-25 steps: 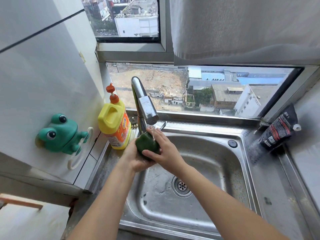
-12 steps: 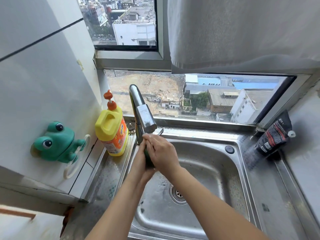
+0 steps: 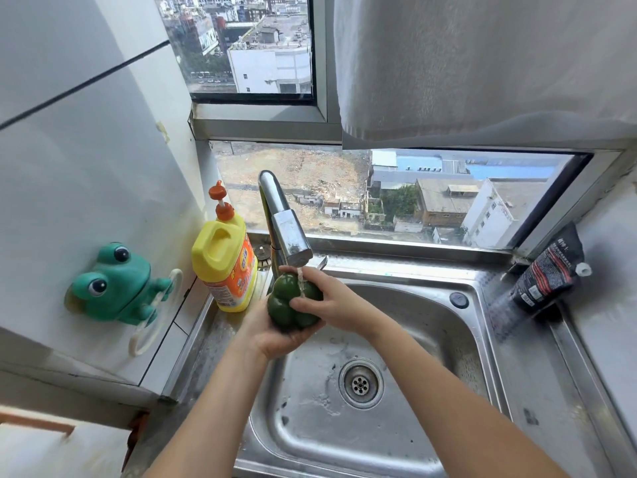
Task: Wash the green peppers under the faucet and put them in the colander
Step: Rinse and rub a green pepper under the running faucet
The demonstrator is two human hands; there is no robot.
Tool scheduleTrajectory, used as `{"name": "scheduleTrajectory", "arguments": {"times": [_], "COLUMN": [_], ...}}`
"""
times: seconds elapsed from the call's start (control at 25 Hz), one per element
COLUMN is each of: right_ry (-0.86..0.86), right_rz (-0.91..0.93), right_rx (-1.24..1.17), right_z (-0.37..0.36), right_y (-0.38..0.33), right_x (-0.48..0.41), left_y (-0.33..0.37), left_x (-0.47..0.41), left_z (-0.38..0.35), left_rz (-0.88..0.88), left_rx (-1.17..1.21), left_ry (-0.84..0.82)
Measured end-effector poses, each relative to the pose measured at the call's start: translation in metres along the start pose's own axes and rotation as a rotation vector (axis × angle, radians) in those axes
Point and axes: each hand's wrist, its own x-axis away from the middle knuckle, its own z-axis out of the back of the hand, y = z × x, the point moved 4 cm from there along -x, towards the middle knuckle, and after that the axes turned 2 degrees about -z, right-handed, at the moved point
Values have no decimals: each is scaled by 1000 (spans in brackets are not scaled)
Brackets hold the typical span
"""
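Far left, a green frog-shaped holder [image 3: 113, 284] is fixed to the white tiled wall. Just right of it, a yellow detergent bottle [image 3: 224, 267] with an orange pump stands upright on the steel ledge at the sink's back left corner. Beside the bottle, the chrome faucet [image 3: 284, 225] rises and bends over the basin; a thin stream of water [image 3: 300, 281] falls from its spout.

The green pepper [image 3: 289, 301] is directly under the spout, above the left part of the sink [image 3: 441, 326], with the stream striking its top. The left hand [image 3: 272, 336] cups the pepper from below, fingers curled under it. The right hand [image 3: 334, 301] grasps it from the right side, thumb laid across its front.

The drain [image 3: 361, 383] lies below and right of the hands. Far right, a black spouted pouch [image 3: 548, 270] leans in the corner of the counter.
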Motion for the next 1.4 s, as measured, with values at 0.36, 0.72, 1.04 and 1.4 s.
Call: {"name": "scheduleTrajectory", "arguments": {"times": [0.36,0.72,1.04,1.4], "right_ry": [169,608,603,517], "right_rz": [51,-475,-318,389], "right_rx": [158,-519,-261,374], "right_z": [0,6,2,-11], "right_y": [0,20,12,6], "right_x": [12,-5,-5,12], "left_y": [-7,-17,-2,-7], "left_x": [-7,-20,-14,-13], "left_z": [-4,-9,-5,-6], "left_rz": [12,-460,-591,-122], "left_rx": [115,-171,-557,158], "left_ry": [32,85,285,114]}}
